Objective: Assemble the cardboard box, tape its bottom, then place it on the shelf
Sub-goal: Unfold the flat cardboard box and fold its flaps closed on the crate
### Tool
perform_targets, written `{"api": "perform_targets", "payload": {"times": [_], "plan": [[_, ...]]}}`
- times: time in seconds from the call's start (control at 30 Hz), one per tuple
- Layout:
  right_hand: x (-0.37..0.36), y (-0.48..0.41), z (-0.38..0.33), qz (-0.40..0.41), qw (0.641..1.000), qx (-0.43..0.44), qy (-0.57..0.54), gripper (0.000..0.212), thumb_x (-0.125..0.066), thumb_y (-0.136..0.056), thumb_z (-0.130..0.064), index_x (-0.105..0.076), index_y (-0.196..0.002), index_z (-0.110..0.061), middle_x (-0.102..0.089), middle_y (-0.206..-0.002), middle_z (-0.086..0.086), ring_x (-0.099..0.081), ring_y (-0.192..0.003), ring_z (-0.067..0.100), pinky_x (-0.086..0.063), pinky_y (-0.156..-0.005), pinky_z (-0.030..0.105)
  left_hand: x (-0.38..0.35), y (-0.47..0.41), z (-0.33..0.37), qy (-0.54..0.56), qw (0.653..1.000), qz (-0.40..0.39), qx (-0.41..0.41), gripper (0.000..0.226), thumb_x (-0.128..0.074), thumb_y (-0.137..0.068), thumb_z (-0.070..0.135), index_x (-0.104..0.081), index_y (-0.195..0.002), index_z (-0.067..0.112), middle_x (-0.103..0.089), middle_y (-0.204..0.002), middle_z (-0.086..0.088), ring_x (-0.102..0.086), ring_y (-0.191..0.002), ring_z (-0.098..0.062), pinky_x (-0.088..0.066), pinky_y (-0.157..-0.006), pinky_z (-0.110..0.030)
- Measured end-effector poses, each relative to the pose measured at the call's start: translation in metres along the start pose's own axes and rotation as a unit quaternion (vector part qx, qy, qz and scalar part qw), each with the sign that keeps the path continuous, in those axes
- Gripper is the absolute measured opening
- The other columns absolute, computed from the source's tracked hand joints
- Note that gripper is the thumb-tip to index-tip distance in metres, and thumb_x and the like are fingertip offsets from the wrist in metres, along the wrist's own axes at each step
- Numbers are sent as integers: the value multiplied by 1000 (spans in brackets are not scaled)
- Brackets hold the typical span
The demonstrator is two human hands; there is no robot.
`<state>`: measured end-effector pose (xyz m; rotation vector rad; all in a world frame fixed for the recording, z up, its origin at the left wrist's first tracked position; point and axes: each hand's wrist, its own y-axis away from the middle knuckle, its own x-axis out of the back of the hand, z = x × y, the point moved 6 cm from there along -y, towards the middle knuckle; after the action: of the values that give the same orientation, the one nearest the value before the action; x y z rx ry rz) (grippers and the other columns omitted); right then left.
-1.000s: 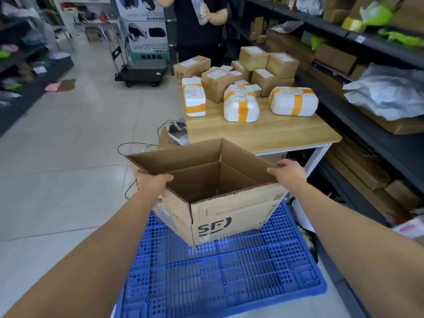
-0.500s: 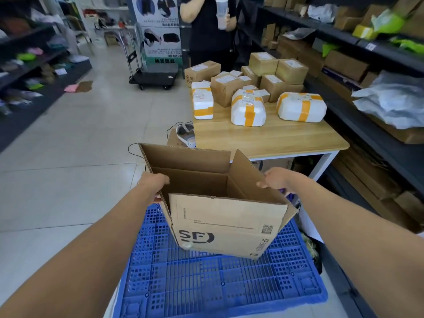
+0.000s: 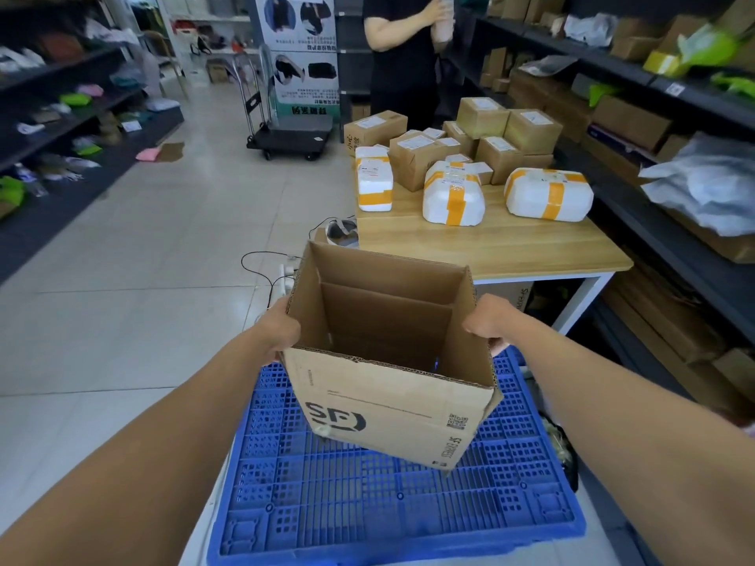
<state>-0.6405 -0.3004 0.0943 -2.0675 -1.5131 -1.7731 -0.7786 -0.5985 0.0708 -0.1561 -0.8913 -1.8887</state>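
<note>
A brown cardboard box with a black printed logo hangs in the air over a blue plastic pallet. Its open top faces me, the flaps stand up, and the inside is dark and empty. My left hand grips the box's left wall near the top edge. On the opposite side my right hand holds the right wall, fingers curled over the rim. Dark metal shelves run along the right side.
A wooden table right behind the box carries several taped parcels and white foam boxes. A person in black stands beyond it. A flat trolley is parked farther back. More shelves line the left; cables lie on the tiled floor.
The box has turned in my hands from corner-on to face-on, so its printed long side now faces me. It has also risen slightly, and both hands shifted along its side walls.
</note>
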Motion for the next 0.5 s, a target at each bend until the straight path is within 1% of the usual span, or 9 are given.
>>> {"api": "perform_targets", "payload": {"times": [0.07,0.1,0.2,0.27,0.33,0.37,0.4,0.47,0.5], "plan": [[0,1,5,-4,1000,-10,1,26,-41,-90,-5,-51,-66,-2,-52,-36,9,-58,-46,26,-47,-46,26,-4,4,2,9,1000,-20,-7,66,-38,-90,-8,-26,-143,29,-60,-103,-16,-66,-92,-38,-58,-77,-49],[-1,1,7,-1,1000,-11,-7,22,-42,-91,-6,-53,-73,-1,-52,-40,9,-58,-48,26,-48,-47,26,-7,5,3,17,999,-28,-10,68,-41,-90,-8,-25,-144,29,-60,-102,-14,-66,-93,-38,-58,-77,-49],[-3,0,7,21,999,-2,-38,11,-46,-94,-11,-46,-100,-2,-55,-73,13,-57,-60,27,-51,-51,30,-11,6,4,49,998,-22,-24,68,-51,-88,-5,-25,-143,26,-60,-108,-16,-65,-96,-37,-57,-79,-49],[-6,0,6,26,999,-10,-42,16,-46,-94,-11,-47,-105,0,-62,-91,19,-65,-73,33,-57,-59,36,-10,5,4,48,998,-11,-38,66,-50,-87,-8,-28,-141,25,-61,-108,-17,-64,-97,-38,-56,-82,-51],[-10,-1,9,11,999,-36,-28,24,-42,-93,-6,-56,-108,7,-68,-103,27,-70,-84,38,-61,-74,44,-11,5,3,23,998,-24,-48,67,-45,-88,-9,-27,-140,29,-62,-106,-17,-66,-93,-37,-58,-77,-52],[-12,0,10,2,999,-51,-17,26,-39,-93,-3,-58,-106,9,-68,-101,29,-71,-80,38,-60,-77,45,-10,5,2,12,998,-33,-52,68,-43,-89,-10,-26,-141,31,-62,-106,-16,-66,-92,-36,-59,-73,-50],[-13,1,10,-4,998,-63,-5,26,-36,-94,0,-60,-98,8,-68,-93,29,-70,-72,36,-61,-74,43,-9,6,2,3,998,-43,-53,70,-40,-89,-10,-24,-142,33,-62,-106,-16,-67,-91,-36,-59,-70,-49],[-9,3,8,19,998,-65,8,26,-35,-94,1,-54,-76,1,-58,-75,23,-63,-57,31,-56,-58,35,-7,5,-2,-18,996,-67,-49,76,-36,-88,-12,-22,-142,39,-63,-106,-18,-67,-92,-41,-55,-73,-54],[-5,2,8,40,997,-61,6,27,-36,-93,1,-49,-69,-2,-54,-70,20,-60,-55,30,-53,-52,33,-5,4,-4,-34,995,-80,-42,79,-35,-87,-13,-21,-142,42,-63,-106,-18,-67,-93,-43,-53,-76,-55]]}}
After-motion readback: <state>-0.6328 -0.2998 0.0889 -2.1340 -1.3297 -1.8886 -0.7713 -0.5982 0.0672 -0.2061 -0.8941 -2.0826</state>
